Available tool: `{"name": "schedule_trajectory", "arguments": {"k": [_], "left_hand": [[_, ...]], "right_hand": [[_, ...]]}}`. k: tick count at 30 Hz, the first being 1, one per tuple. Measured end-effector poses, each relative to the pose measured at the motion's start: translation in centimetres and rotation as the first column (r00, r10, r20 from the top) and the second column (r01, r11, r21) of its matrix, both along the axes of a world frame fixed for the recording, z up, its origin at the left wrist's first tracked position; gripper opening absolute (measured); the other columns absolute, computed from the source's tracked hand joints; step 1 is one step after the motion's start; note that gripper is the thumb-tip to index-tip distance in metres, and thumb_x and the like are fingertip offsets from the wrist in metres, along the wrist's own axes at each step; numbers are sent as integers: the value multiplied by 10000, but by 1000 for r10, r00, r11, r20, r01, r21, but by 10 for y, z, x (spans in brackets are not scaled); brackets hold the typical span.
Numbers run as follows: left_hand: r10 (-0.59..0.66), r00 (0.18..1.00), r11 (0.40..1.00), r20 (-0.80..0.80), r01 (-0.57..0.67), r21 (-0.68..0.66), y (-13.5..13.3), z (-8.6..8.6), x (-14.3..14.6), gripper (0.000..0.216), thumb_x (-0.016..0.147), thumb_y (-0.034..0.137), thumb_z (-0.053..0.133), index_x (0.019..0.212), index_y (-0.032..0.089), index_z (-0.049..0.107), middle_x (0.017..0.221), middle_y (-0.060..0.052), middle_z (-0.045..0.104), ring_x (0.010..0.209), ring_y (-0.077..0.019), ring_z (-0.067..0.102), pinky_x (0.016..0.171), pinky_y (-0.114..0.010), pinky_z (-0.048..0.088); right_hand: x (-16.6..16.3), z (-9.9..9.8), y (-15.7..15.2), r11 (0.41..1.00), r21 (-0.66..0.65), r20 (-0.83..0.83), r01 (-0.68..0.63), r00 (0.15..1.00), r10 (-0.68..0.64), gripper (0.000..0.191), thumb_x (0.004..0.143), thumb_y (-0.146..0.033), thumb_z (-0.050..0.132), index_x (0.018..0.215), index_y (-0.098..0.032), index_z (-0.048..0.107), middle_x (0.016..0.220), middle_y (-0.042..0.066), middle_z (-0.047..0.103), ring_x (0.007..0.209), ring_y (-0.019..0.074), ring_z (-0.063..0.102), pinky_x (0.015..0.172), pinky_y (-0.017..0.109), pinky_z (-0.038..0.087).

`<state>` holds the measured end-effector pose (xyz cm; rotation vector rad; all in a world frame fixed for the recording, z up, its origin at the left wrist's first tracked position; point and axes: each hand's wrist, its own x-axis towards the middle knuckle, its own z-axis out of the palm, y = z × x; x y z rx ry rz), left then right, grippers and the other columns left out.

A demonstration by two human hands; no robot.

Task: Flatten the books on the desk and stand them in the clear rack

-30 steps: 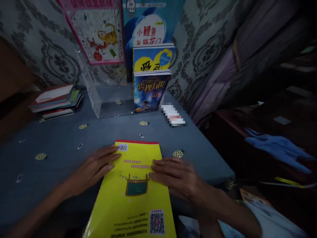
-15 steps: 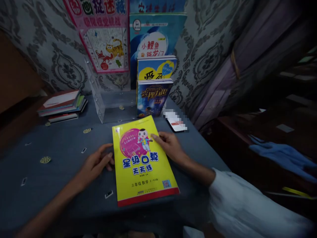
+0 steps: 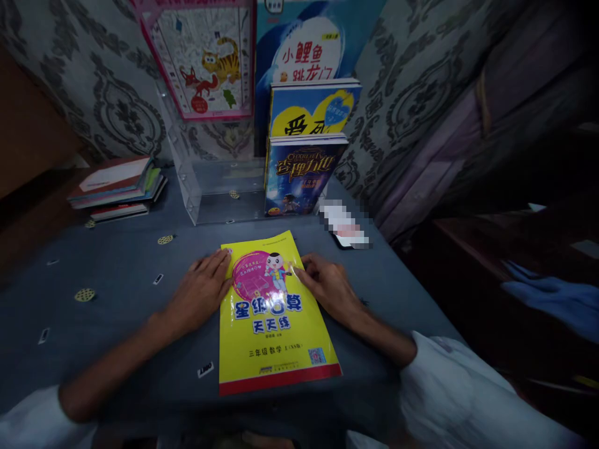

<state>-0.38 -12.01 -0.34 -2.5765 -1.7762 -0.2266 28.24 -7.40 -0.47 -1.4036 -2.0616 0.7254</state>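
Observation:
A yellow workbook (image 3: pixel 262 340) with a red lower band, a magenta circle and a cartoon child on its cover lies face up before me, near the front edge of the table. My left hand (image 3: pixel 200 290) rests palm down against its left edge, fingers stretched out and touching the upper left side of the cover. On the opposite side, my right hand (image 3: pixel 330 287) grips the right edge. Its thumb lies on the cover while the other fingers curl beside or beneath the edge, partly hidden.
Behind the workbook, a clear acrylic stand (image 3: pixel 191 196) holds several upright books, including a dark blue one (image 3: pixel 299 178) in front. A book stack (image 3: pixel 116 190) lies at the left. A partly pixelated phone (image 3: pixel 349 231) is right of the stand. The grey-blue cloth (image 3: pixel 140 349) covers the table.
My left hand has turned palm down and moved up onto the workbook's left edge. The workbook's upper end has lowered toward the table. My right hand stays at the right edge. The view has shifted.

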Motion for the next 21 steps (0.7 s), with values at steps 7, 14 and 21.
{"name": "schedule_trajectory", "arguments": {"k": [7,14,21], "left_hand": [[-45,996,997,-71,49,58,16,0,0,546,1065,379,256,1400,58,545,1455,-205,573,1381,-312,518,1118,-487,440],[-116,993,984,-22,118,130,19,-5,-6,493,1063,367,279,1355,81,555,1401,-215,602,1363,-321,533,1086,-475,469],[-160,986,967,-47,166,193,21,-11,-9,447,1050,310,301,1356,107,555,1379,-205,618,1324,-316,569,1054,-479,493]], "right_hand": [[5,13,8,998,66,328,11,944,-32,231,956,-401,563,932,-201,676,761,79,745,664,249,694,540,302,408],[-56,20,15,860,117,225,-496,857,464,464,1035,-457,463,1410,-195,540,1489,135,557,1386,293,508,1123,463,444],[-99,6,25,762,-23,179,-647,747,640,858,1019,-597,413,1601,-14,175,1675,226,176,1572,311,125,1283,485,190]]}}
